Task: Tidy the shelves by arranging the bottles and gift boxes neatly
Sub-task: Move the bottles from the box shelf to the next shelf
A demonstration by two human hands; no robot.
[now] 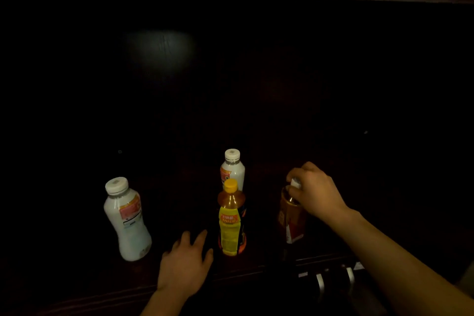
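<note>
Nearest: left hand [185,260] is resting flat on the shelf's front edge [230,276], fingers spread, gripping nothing. Its fingertips are sitting just left of the yellow-label tea bottle [231,220], near but apart as far as I can tell.

Tea bottle is standing upright, long axis vertical, yellow cap pointing up, at centre front.

Right hand [311,191] is closing from above on the cap end of the brown bottle [292,215], fingers wrapped round the white cap. That bottle is standing right of the tea bottle, well apart, axis roughly vertical, cap up. Lower body is too dark to tell if the base is sitting on the shelf or just lifted.

Left front: big white bottle [127,220] is standing alone, cap up, appearing to lean top-left, probably lens distortion. It's left of the left hand, so that hand is the nearer one.

Furthest: second white bottle [232,169] is standing directly behind the tea bottle, upright, partly hidden by it.

Judgement: brown bottle is the step in hand; a top grip suits sliding or lifting it leftward into line. No gift boxes are showing; the shelf's rear is black.
</note>
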